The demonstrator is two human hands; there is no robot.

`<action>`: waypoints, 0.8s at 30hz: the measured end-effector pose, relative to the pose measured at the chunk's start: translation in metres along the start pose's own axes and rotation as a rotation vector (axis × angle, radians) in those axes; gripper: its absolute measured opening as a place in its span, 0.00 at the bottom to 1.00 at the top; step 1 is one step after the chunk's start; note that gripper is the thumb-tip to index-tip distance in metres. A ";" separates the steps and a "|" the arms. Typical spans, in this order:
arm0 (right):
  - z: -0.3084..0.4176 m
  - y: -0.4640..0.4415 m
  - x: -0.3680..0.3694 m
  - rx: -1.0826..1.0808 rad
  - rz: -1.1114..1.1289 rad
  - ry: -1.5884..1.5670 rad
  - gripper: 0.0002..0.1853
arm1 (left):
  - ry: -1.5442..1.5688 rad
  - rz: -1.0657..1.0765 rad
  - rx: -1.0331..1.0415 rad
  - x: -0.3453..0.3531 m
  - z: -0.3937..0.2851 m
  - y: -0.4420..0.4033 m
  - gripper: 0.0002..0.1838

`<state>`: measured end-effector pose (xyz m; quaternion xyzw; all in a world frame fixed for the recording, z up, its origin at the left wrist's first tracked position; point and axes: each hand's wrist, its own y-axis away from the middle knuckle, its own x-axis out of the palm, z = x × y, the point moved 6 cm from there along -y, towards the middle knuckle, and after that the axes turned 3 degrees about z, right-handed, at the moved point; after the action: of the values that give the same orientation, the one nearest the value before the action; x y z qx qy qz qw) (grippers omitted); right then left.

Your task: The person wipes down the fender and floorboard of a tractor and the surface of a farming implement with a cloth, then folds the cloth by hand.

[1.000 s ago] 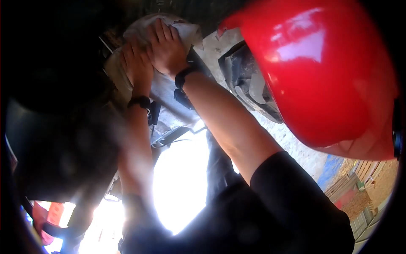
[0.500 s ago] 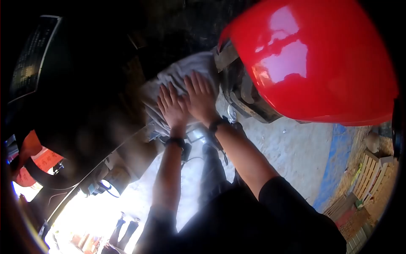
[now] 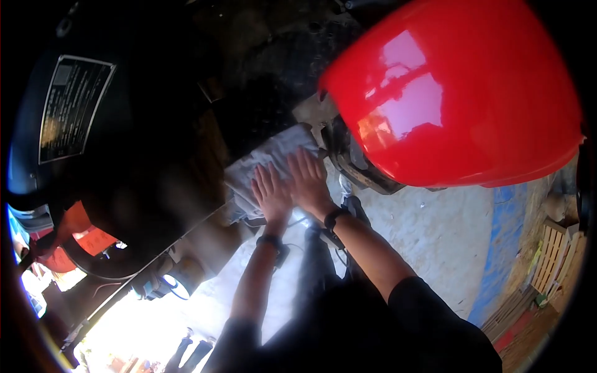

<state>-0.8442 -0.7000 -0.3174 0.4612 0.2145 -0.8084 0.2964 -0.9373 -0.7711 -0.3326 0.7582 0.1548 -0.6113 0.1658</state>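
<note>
Neither hand grips anything: the left hand (image 3: 273, 194) and the right hand (image 3: 309, 186) lie flat, fingers extended, side by side on a grey cloth (image 3: 273, 155), palms down. A dark band (image 3: 336, 217) circles the right wrist, another (image 3: 270, 241) the left. The cloth sits just to the near left of a glossy red panel (image 3: 460, 99). Far left, a printed plate (image 3: 73, 109) is fixed to a dark surface; at the near right, a wooden pallet (image 3: 550, 258) lies beyond blue-marked ground (image 3: 435, 230).
</note>
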 end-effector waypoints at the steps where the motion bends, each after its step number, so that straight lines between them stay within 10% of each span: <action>1: 0.000 0.000 0.001 0.002 0.002 0.005 0.37 | -0.003 0.005 0.006 0.001 0.000 -0.001 0.34; 24: -0.021 -0.096 0.007 0.034 -0.103 0.025 0.32 | -0.076 -0.070 0.150 -0.002 0.009 -0.112 0.35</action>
<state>-0.8990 -0.6192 -0.3264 0.4645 0.2279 -0.8203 0.2437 -0.9948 -0.6744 -0.3391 0.7389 0.1285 -0.6549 0.0929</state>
